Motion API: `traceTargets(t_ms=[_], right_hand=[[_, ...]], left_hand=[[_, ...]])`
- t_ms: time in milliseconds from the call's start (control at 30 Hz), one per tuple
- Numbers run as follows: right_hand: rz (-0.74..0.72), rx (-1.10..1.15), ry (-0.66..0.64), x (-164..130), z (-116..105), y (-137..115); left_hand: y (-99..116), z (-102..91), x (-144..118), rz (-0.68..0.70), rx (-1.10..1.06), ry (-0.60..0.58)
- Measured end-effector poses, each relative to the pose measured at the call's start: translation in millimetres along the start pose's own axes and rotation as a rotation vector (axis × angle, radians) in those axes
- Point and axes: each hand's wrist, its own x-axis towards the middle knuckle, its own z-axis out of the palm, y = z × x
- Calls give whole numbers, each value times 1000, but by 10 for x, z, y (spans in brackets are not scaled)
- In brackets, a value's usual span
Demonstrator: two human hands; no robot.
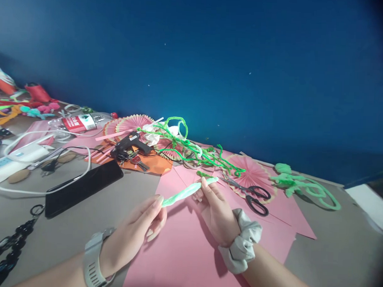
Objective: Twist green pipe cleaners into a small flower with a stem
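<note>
A pale green fuzzy strip, like a pipe cleaner (182,194), is stretched between my two hands above the pink paper (187,260). My left hand (141,225) pinches its near left end between thumb and fingers. Further along, my right hand (213,205) pinches it close to the other end, and a short tip sticks out past the fingers. Black-handled scissors (251,193) lie just right of my right hand. Behind it, bright green pipe cleaners (206,154) lie in a tangle over pink folded paper fans (251,173).
A black phone (85,188) and a white power strip (18,162) with cables lie at left. Behind them are a glue gun (131,145) on orange paper and a plastic bottle (82,123). Pale green pipe cleaners (306,187) lie at right. A blue wall (213,69) rises behind.
</note>
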Motion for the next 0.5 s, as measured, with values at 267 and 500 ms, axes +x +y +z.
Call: traceTargets(t_ms=[267,500], right_hand=[[61,-47,-91,-61,10,-9],[239,-98,-376,-172,72,-7]], left_hand=[[63,-24,93,-114,-374,-39],[127,-58,95,-319,-676,-460]])
